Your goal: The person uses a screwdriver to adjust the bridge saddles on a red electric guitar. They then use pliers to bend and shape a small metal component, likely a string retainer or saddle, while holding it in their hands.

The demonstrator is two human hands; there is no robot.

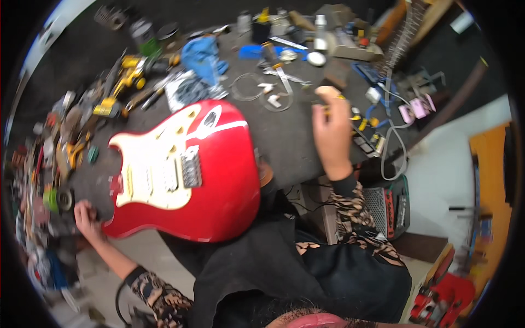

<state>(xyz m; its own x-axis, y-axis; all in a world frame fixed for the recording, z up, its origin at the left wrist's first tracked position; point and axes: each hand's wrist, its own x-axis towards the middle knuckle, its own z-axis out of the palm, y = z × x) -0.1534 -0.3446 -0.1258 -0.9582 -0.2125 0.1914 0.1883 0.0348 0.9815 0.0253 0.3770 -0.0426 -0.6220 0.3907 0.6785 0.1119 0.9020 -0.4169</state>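
A glossy red electric guitar body (229, 180) lies face up across the bench's near edge and my lap, with no neck on it. It carries a cream pickguard (158, 175) with pickups and knobs, and a metal bridge (191, 167). My left hand (88, 220) is at the tip of its near-left horn, fingers curled against it. Over the bench, right of the guitar, my right hand (333, 127) has its fingers bent toward the thumb around something small, partly hidden and blurred. Small black-and-yellow items (361, 121) lie just right of that hand.
A dark workbench (284, 147) holds a yellow-and-black power tool (128, 82), a blue cloth (202, 59), coiled strings (246, 86) and white plastic bits (275, 100). A green tape roll (52, 200) is near my left hand. At right hang a white cable (402, 156) and a coiled spring (402, 44).
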